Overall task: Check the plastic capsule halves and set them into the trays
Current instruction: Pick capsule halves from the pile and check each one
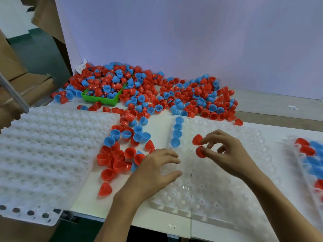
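Left hand (155, 169) lies flat, fingers relaxed and spread, on the near-left part of the clear tray (218, 186), holding nothing. Right hand (225, 151) pinches two red halves (199, 145) above the tray's far-left area. Four blue halves (176, 131) sit along its far-left edge. Loose pile (157, 95) covers the table's (157, 222) far side; green bin (103, 98) at far left.

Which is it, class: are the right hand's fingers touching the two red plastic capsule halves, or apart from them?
Touching. The head view shows the right hand pinching both red plastic capsule halves at the fingertips, over the clear plastic tray.
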